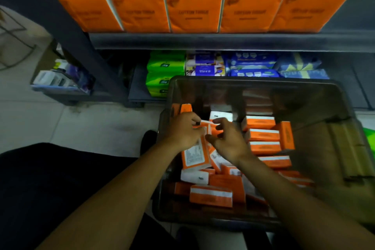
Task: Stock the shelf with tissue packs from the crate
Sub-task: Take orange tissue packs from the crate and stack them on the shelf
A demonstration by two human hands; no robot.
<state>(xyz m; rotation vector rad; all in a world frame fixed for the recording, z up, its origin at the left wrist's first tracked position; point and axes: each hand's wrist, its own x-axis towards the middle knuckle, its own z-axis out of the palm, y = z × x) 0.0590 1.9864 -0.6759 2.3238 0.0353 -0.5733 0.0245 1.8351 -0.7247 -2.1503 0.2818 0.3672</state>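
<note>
Nearest, at lower left, a dark trouser leg [50,178] over the pale tiled floor [81,124]. Just ahead, a translucent grey crate [223,87] on that floor, partly filled with loose orange-and-white packs [263,135], some flat, some on edge. Inside the crate, both hands close together over the heap: left hand [183,130] wrapped round the upper end of one tissue pack [195,156], tilted, printed label side up, lower end down among the others; right hand [225,138] just beside it, thumb and curled fingers pinching the top of that same pack, though blurred there. Beyond the crate, a lower level with green packs [165,65] and blue-and-white packs [251,65]. Above that, the dark shelf [223,40], and on it larger orange packs [192,8] standing upright, side by side, several rows deep.
</note>
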